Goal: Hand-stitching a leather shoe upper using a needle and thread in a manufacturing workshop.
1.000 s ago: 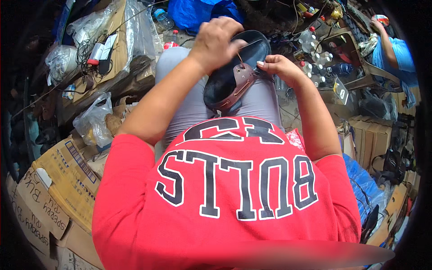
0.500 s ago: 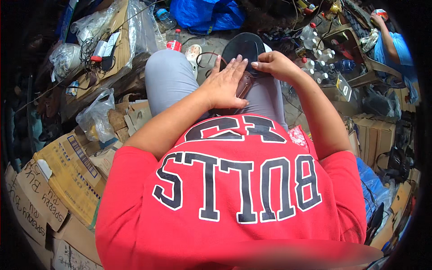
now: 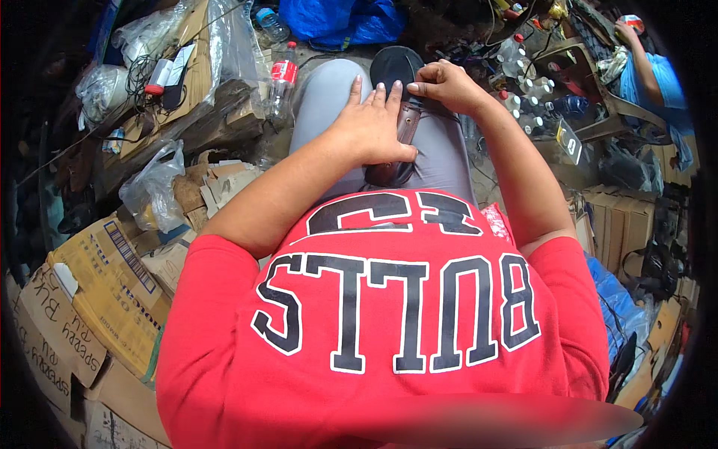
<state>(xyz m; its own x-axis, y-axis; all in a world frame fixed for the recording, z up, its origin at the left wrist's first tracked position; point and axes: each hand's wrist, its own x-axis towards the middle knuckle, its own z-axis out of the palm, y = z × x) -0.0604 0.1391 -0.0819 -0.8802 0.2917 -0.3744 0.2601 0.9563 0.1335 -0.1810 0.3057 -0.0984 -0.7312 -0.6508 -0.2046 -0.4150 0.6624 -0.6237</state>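
A shoe with a black sole [image 3: 395,64] and a brown leather upper [image 3: 407,124] lies along my thighs, its sole end pointing away from me. My left hand [image 3: 374,132] rests flat across it, fingers stretched out and slightly spread, covering its middle. At the shoe's right edge, my right hand [image 3: 446,87] is closed in a pinch, thumb tip against the sole's side. Whatever sits between those fingertips is too small to make out. More brown leather [image 3: 389,175] shows below my left wrist, near my shirt.
Beyond my left knee stands a red-labelled bottle [image 3: 283,81]. Several small bottles [image 3: 532,90] fill a wooden frame at right. Flattened cardboard boxes [image 3: 112,277] lie at left, a blue sheet [image 3: 340,22] ahead. Another person's arm [image 3: 645,66] shows far right.
My left knee has swung inward, revealing more of the bottle and hiding a light patterned shoe. My left hand shifted slightly; the right hand moved a little up and right, still pinched.
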